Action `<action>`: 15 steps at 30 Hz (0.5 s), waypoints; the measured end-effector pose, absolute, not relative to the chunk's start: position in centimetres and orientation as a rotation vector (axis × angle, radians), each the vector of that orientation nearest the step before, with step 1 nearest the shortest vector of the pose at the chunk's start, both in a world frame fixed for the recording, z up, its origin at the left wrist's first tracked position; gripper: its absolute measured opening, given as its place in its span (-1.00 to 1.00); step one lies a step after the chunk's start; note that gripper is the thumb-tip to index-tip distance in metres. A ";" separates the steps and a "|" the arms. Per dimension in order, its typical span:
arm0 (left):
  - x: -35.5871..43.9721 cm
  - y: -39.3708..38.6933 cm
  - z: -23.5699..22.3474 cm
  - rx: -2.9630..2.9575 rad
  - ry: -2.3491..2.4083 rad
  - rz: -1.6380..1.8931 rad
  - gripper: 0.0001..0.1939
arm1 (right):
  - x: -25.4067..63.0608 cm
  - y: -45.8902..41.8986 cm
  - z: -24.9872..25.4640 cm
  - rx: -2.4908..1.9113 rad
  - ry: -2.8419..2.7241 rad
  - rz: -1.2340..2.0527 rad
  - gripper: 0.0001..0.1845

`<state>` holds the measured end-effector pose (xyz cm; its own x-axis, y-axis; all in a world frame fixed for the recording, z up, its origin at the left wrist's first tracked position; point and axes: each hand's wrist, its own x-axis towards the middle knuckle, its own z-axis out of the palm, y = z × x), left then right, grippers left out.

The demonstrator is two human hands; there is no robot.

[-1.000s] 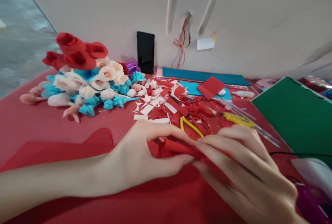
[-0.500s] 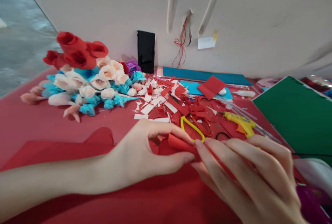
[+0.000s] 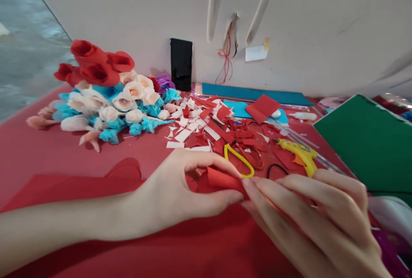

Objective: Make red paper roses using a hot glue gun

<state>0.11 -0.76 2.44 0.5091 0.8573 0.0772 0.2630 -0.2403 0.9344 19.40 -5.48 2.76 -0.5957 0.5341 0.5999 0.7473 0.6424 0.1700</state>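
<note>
A curled piece of red paper (image 3: 222,178) is held between both hands at the middle front. My left hand (image 3: 183,187) wraps round it, with thumb below and fingers above. At its right end my right hand (image 3: 309,218) pinches the paper with the fingertips; part of the paper is hidden behind the fingers. Just beyond the hands lie scissors with a yellow handle (image 3: 240,160). Below the hands spreads a large red sheet (image 3: 180,243).
Paper flowers (image 3: 106,93) are heaped at the left. Red and white scraps (image 3: 206,123) lie mid-table. A dark phone (image 3: 181,64) leans against the back wall. A yellow glue gun (image 3: 299,153) and a green board (image 3: 370,149) are on the right.
My right hand has shifted slightly right and down, still at the paper's end. The left hand and its grip look nearly the same.
</note>
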 end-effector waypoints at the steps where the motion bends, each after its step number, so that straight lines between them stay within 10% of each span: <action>1: 0.1 -0.8 2.4 1.771 0.933 0.768 -0.88 | 19.4 -5.4 2.8 -0.963 -2.343 -0.563 -0.69; 15: -0.2 -0.7 1.9 1.951 0.879 0.924 -0.80 | 19.5 -3.8 4.1 -1.119 -2.156 -0.009 -0.88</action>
<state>-0.18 -0.74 1.91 0.4944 0.8204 0.2872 0.2455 -0.4488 0.8593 19.50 -3.85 4.12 -0.3843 0.7156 0.5833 0.7206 0.6275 -0.2950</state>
